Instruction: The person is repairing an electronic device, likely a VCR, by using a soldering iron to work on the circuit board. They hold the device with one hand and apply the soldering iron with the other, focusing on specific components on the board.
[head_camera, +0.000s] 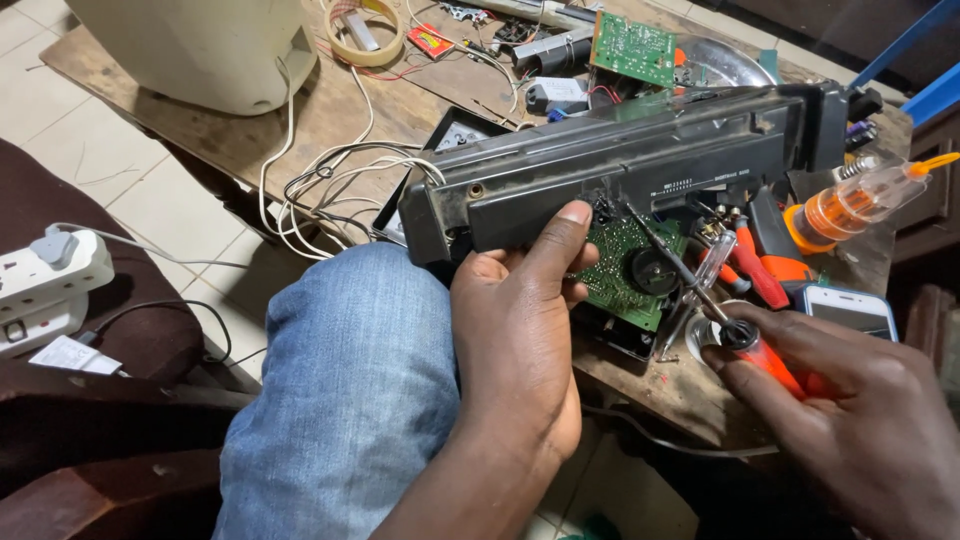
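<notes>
My left hand (520, 320) grips the lower edge of a long black plastic device casing (620, 165), thumb pressed on its face, holding it tilted over my blue-jeaned knee (350, 390). Below the casing a green circuit board (625, 270) with a round black part shows. My right hand (850, 410) holds an orange-handled screwdriver (700, 285) whose thin shaft runs up to a spot on the casing near my left thumb.
A wooden table (330, 110) carries white wires (330, 190), a second green circuit board (632, 48), a tape roll (362, 40), orange-handled tools (760, 265), a clear bit holder (860, 200) and a phone (848, 308). A white power strip (45, 285) lies left.
</notes>
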